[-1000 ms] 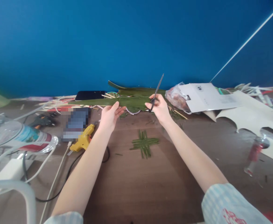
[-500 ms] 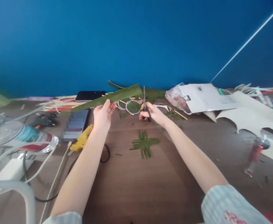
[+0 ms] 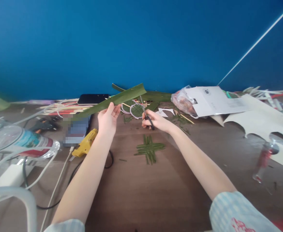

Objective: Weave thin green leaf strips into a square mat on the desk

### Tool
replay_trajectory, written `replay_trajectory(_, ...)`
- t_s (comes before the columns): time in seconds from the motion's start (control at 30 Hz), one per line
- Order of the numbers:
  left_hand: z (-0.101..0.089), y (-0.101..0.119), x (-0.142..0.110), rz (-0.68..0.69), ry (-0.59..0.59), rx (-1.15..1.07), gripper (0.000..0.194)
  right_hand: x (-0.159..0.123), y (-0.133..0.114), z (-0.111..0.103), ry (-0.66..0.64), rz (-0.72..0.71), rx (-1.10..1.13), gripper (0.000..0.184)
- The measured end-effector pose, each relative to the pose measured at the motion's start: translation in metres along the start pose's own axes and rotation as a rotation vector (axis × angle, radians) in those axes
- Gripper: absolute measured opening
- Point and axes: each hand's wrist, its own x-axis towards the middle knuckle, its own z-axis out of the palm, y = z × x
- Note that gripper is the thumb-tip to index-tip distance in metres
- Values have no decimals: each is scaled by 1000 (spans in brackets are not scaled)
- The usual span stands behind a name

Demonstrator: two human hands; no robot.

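Note:
My left hand [image 3: 107, 118] pinches a long green leaf strip [image 3: 122, 97], which slants up to the right above the table. Closed around the black handles of a pair of scissors [image 3: 148, 120] is my right hand [image 3: 157, 120]. The blades point up and left, their tips close to the strip's right end; whether they touch it I cannot tell. Below both hands, a cross of woven green strips [image 3: 149, 149] lies flat on the wood. Behind the scissors sits a white-rimmed round piece [image 3: 136, 110] filled with green, a second one partly behind it.
On the left are a yellow glue gun [image 3: 86, 143], a phone [image 3: 77, 130], a plastic bottle [image 3: 35, 140] and loose cables. To the right lie a cut white sheet [image 3: 262, 117], a plastic bag [image 3: 181, 101] and a red-and-clear tool [image 3: 264, 159]. A blue wall [image 3: 141, 42] rises behind.
The scissors have tilted left and dropped slightly, with my right hand turning along. The leaf strip's right end has lifted a little. My left hand has hardly moved.

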Motion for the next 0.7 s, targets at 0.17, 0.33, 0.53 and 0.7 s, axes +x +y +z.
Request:
replay_trajectory(0.17,9,-17,-12,-77,-84,7,18,1,-3,17,-38,-17,-24,21)
replay_trajectory(0.33,11,-28,-20,-132,-148,-4,19,5,4,24,-8,-78,18,24)
replay_trajectory(0.53,11,-29,-21,-127,-164,-32,16,7,9,26,16,-110,6,23)
replay_trajectory(0.7,13,-31,-23,-143,-146,-52,18,7,9,29,36,-133,24,23)
